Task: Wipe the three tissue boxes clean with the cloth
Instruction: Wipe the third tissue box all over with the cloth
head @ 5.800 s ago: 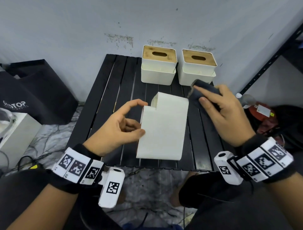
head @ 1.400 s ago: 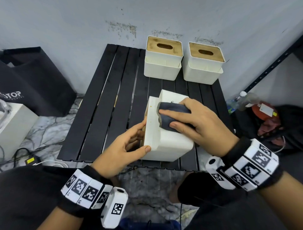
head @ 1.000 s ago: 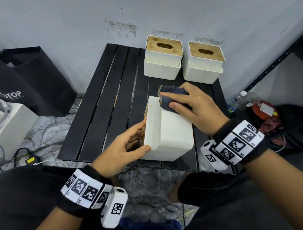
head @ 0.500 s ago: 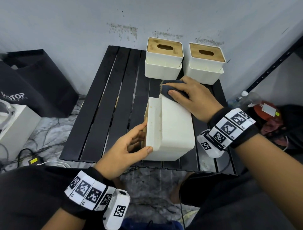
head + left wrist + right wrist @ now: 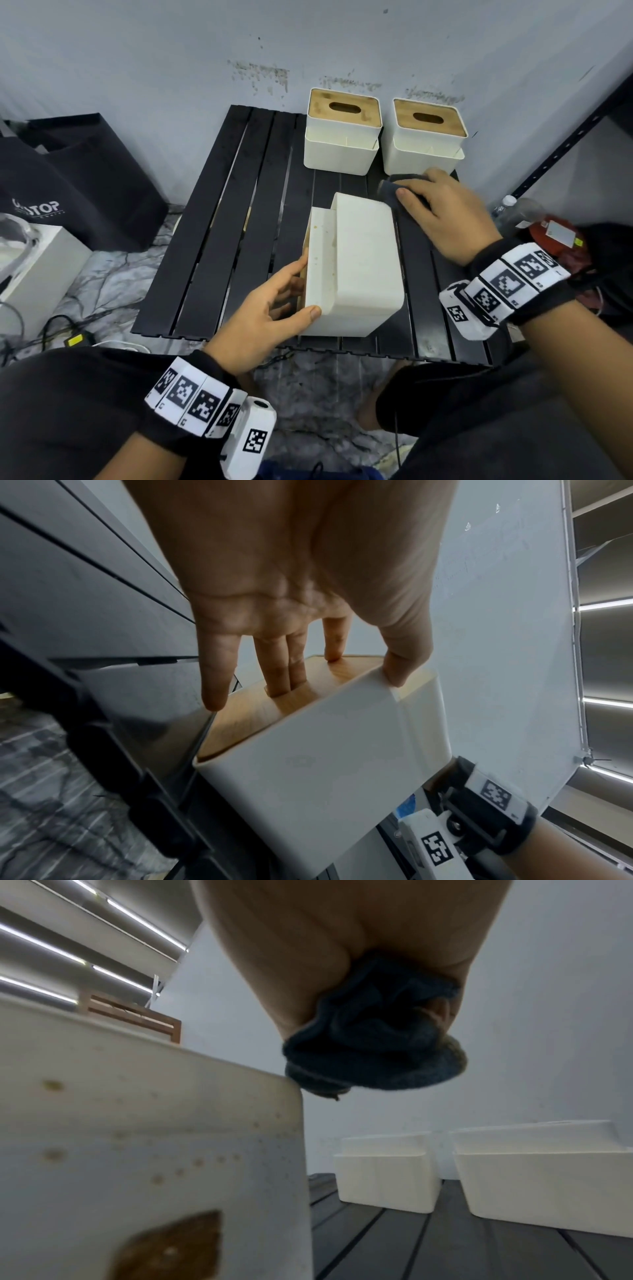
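Tipped tissue box lying long axis front-to-back on worktop; left hand grip grasping near end; right hand grip clenching cloth, hovering just beyond far right corner.

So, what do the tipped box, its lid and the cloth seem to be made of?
Tipped box: probably plastic; smooth matte cream walls with rounded corners, brown spots on them.
Lid: looks like wood or bamboo; light brown with visible grain.
Cloth: soft dark blue-grey fabric, perhaps microfibre; it bunches in folds in the right hand and looks fuzzy.
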